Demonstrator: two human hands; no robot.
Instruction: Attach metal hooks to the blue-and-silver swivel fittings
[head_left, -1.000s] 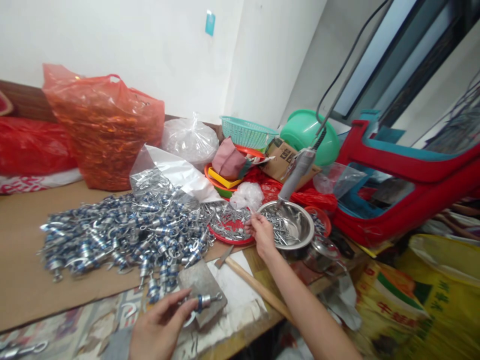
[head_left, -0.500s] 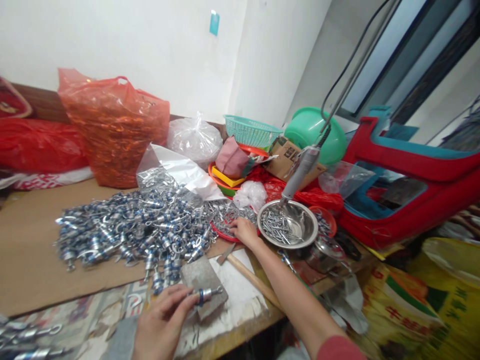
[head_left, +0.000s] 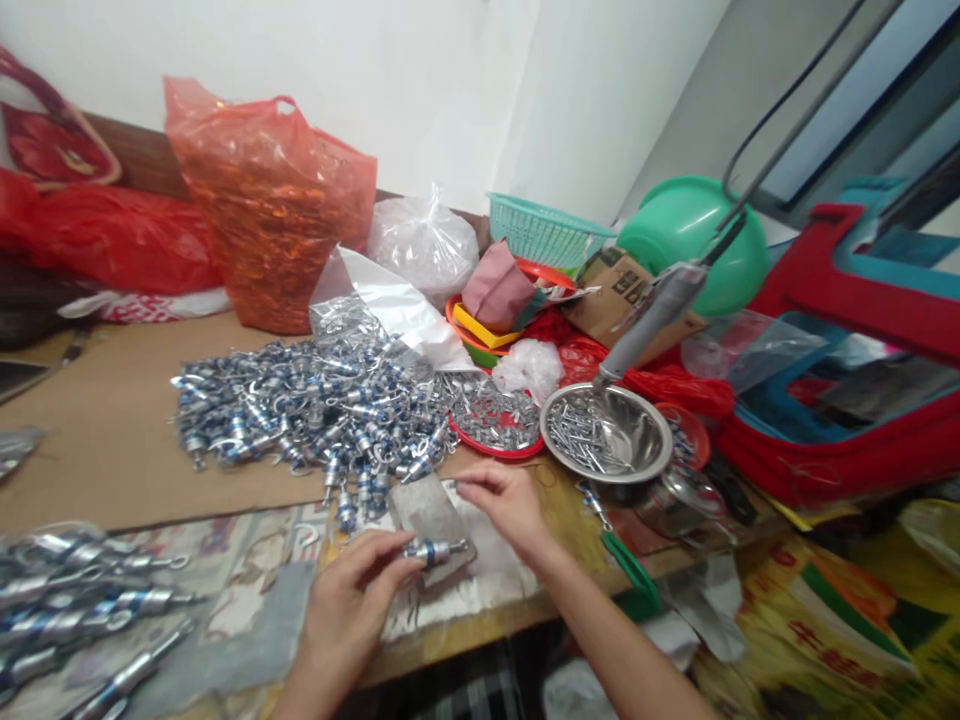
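Observation:
My left hand (head_left: pixel 352 607) pinches a small silver fitting with a blue band (head_left: pixel 433 551) and holds it on the grey metal block (head_left: pixel 429 513) near the table's front edge. My right hand (head_left: pixel 504 505) hovers just right of the block, thumb and forefinger pinched on a thin metal pin (head_left: pixel 457 481). A big heap of the same blue-banded fittings (head_left: pixel 307 412) lies on the brown cardboard behind the block. Behind my right hand stand a red dish of small metal parts (head_left: pixel 491 418) and a steel bowl of pins (head_left: pixel 606 432).
More assembled fittings (head_left: pixel 67 600) lie at the front left. Orange (head_left: pixel 270 200) and red (head_left: pixel 105 235) plastic bags stand at the back. A grey power tool (head_left: pixel 652 315) on a cable leans over the bowl. Baskets, a green basin (head_left: pixel 686 235) and a red frame (head_left: pixel 847 400) crowd the right.
My right hand has drawn back from the steel bowl and red dish to the block, now pinching a pin. The view has shifted right and down; my left hand still holds the fitting.

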